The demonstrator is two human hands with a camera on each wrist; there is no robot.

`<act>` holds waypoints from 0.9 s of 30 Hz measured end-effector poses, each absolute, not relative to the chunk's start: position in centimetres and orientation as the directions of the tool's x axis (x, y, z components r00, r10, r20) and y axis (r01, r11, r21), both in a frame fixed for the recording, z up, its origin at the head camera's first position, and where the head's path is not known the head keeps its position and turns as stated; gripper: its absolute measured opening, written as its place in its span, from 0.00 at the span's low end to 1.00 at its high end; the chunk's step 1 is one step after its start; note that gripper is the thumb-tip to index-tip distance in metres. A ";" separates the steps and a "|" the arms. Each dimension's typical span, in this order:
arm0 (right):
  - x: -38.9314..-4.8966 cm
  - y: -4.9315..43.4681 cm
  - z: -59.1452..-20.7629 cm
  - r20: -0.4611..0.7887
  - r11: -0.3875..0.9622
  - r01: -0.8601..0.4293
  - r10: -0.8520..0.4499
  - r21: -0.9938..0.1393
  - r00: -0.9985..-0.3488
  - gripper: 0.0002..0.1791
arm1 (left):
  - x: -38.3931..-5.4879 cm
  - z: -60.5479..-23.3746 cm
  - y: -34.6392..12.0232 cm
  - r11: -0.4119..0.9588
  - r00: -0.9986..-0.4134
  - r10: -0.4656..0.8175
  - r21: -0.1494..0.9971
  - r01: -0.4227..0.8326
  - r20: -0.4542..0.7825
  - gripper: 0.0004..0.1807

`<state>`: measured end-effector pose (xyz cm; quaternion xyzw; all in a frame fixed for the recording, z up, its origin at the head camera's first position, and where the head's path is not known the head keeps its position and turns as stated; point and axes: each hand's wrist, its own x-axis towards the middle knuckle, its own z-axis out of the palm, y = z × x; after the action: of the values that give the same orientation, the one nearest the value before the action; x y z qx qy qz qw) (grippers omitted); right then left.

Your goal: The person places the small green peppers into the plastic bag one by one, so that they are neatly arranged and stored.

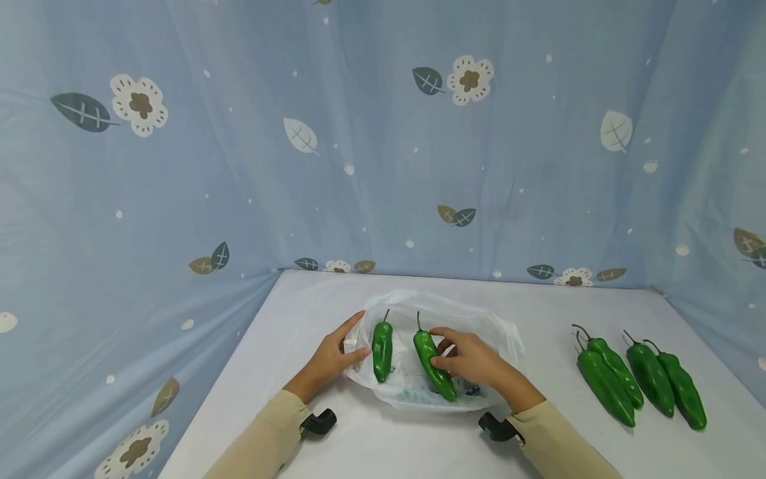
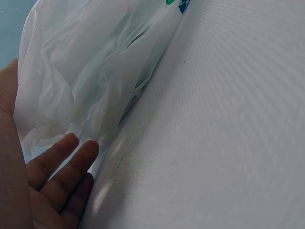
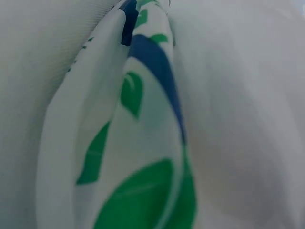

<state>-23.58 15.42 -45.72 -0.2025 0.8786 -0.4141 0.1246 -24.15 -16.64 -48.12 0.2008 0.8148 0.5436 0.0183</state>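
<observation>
A white translucent plastic bag (image 1: 399, 401) lies on the table with its mouth spread wide. In it are two long green chili peppers, the left pepper (image 1: 382, 350) lying by itself and the right pepper (image 1: 433, 364) held by my right hand (image 1: 469, 357), thumb and fingers about its right side. At the bag's left edge, my left hand (image 1: 332, 356) rests with thumb and index finger spread apart. The left wrist view has its other fingers (image 2: 71, 174) loosely bent against the bag's outside. Only bag plastic with a green and blue print (image 3: 143, 114) fills the right wrist view.
On the right of the white table (image 1: 251, 372) lie several more green chili peppers (image 1: 649, 379), in two pairs, stems pointing away. A blue curtain (image 1: 383, 153) with leaves and flowers hangs behind the table and at both sides. Black wrist devices (image 1: 320, 422) sit below both hands.
</observation>
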 end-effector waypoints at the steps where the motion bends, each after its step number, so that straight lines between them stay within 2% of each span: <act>1: -23.7 15.3 -45.8 -0.055 0.578 -0.252 -0.459 -0.776 -0.887 0.34 | -24.1 -48.0 -16.7 0.333 -0.918 0.352 0.892 0.307 0.184 0.43; 11: -25.0 14.4 -46.2 -0.093 0.598 -0.240 -0.472 -0.765 -0.877 0.34 | -24.3 -47.9 -16.8 0.343 -0.917 0.362 0.891 0.298 0.168 0.43; 27: -26.5 11.9 -46.6 -0.143 0.613 -0.136 -0.384 -0.778 -0.912 0.35 | -23.9 -47.3 -16.6 0.343 -0.919 0.367 0.897 0.280 0.147 0.43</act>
<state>-26.50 11.92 -46.57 -0.1468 0.8855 -0.4147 0.1494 -23.95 -16.64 -47.28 0.1978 0.8183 0.5382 0.0405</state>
